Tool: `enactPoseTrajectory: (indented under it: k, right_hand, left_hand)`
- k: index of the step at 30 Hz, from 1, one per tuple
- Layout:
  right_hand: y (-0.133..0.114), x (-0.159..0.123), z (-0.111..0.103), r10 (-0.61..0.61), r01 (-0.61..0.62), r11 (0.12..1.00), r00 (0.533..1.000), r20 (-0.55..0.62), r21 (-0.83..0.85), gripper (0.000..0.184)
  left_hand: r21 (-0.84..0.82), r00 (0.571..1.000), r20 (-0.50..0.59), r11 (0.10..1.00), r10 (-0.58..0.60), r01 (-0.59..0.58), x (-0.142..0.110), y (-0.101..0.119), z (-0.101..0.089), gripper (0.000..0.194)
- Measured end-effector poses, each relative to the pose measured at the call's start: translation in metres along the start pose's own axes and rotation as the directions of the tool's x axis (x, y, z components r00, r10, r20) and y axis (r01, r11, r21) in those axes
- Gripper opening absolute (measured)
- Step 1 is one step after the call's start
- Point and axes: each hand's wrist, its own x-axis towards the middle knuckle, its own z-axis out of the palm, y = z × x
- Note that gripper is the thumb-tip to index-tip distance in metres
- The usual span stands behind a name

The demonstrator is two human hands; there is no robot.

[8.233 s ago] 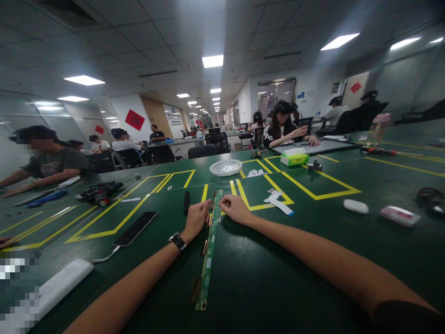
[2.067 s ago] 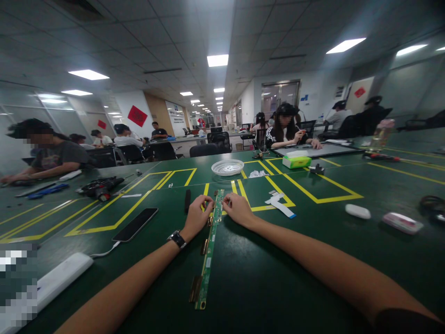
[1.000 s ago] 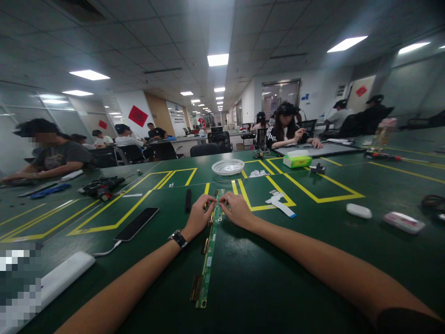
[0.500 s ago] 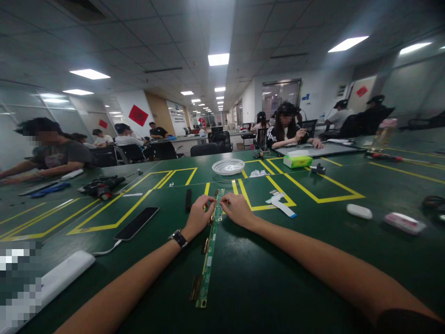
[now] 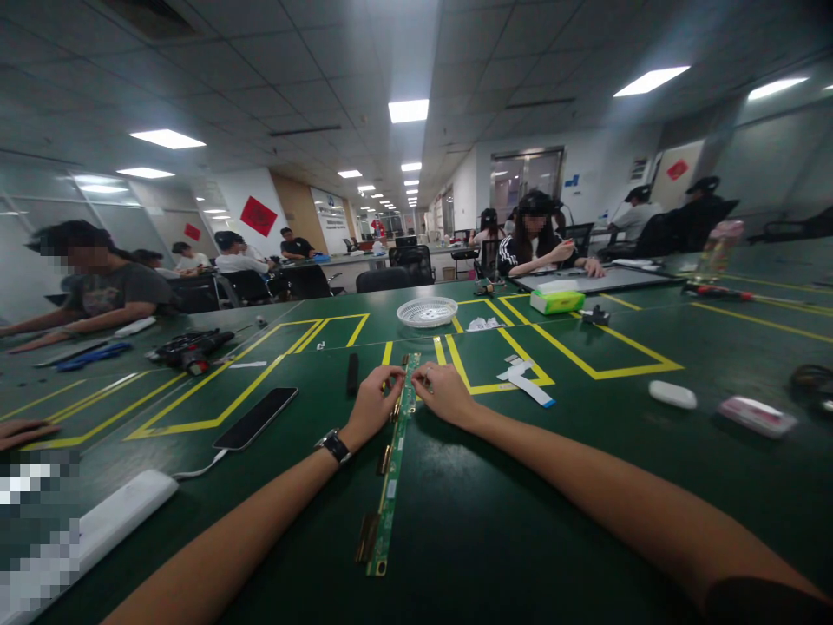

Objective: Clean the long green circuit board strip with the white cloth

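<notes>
A long, narrow green circuit board (image 5: 391,490) lies lengthwise on the dark green table, with copper-coloured flex tabs along its left edge. At its far end, my left hand (image 5: 372,401) is closed in a pinch on the left edge. Opposite it, my right hand (image 5: 446,392) pinches at the right edge, thumb and forefinger together. Whatever fine part lies between the fingertips is too small to make out. Just left of my left hand is a short black bar (image 5: 352,375). White flat ribbon cables (image 5: 528,386) lie to the right of my right hand.
A phone (image 5: 257,418) is cabled to a white power bank-like block (image 5: 123,521) on the left. Ahead stands a white woven basket (image 5: 427,313), with a green tissue pack (image 5: 557,300) to its right. A power drill (image 5: 192,351) lies left; co-workers sit around the table.
Both hands stay at the board's far end, with only small finger shifts; the board keeps its place. Another person's hand has come in at the left edge since half a second ago.
</notes>
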Motion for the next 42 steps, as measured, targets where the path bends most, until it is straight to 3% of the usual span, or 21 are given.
enactPoseTrajectory:
  k: [9, 14, 22, 42]
  right_hand:
    - [-0.0006, -0.0011, 0.0006, -0.024, 0.024, 1.000, 1.000, 0.014, -0.007, 0.007]
    - [-0.0013, -0.0013, 0.0003, -0.038, 0.038, 0.999, 0.999, -0.016, -0.005, 0.020]
    - [0.0002, -0.0013, 0.0002, -0.065, 0.065, 0.998, 0.998, -0.021, -0.007, 0.001]
    - [-0.0009, -0.0019, -0.0004, -0.131, 0.131, 0.991, 0.991, -0.017, 0.009, 0.009]
  left_hand:
    - [0.014, 1.000, -0.006, 1.000, 0.004, -0.004, 0.0002, 0.0015, -0.0019, 0.007]
    - [0.040, 1.000, -0.007, 0.999, 0.010, -0.010, 0.0001, 0.0035, -0.0017, 0.006]
    - [0.054, 0.996, 0.030, 0.995, 0.080, -0.082, -0.0006, 0.0069, -0.0012, 0.006]
    - [0.014, 0.990, 0.046, 0.991, 0.131, -0.132, -0.0010, 0.0029, 0.0000, 0.007]
